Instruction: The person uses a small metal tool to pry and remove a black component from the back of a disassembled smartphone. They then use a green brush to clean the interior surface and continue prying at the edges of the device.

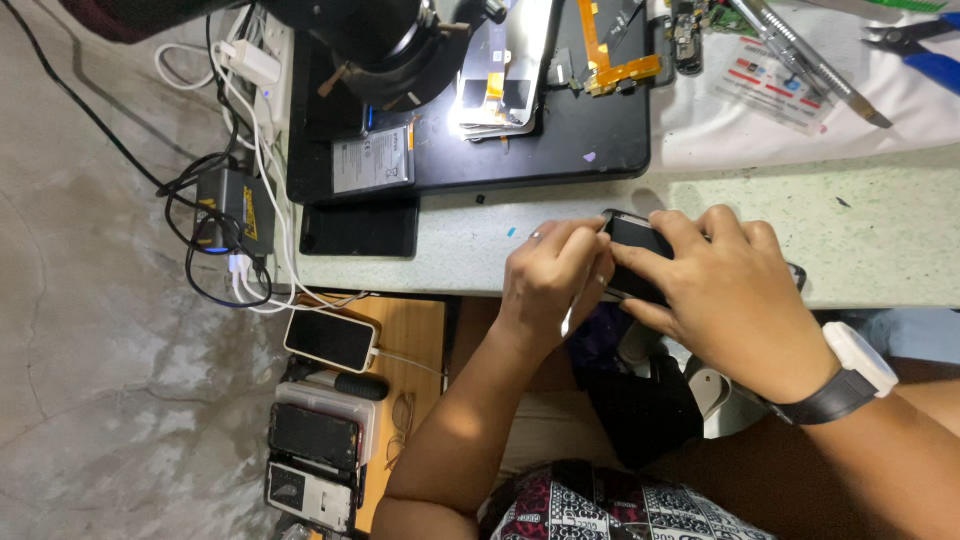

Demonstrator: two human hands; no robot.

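Pale speckled stone surface [880,240] carries your work at its near edge: your right hand [725,295] clamps the small black rectangular phone [636,238], while your left hand [550,280], pinching a thin metal tool [570,318], meets its left end.

1. A phone [640,262] sits at the worktable's [880,240] near edge, centre frame, between the left hand [548,285] and the right hand [725,295].
2. A mat [590,140] lies behind it, upper centre.
3. Pliers [920,50] lie upper right.
4. A low shelf [415,335] with another phone [330,340] stands lower left.
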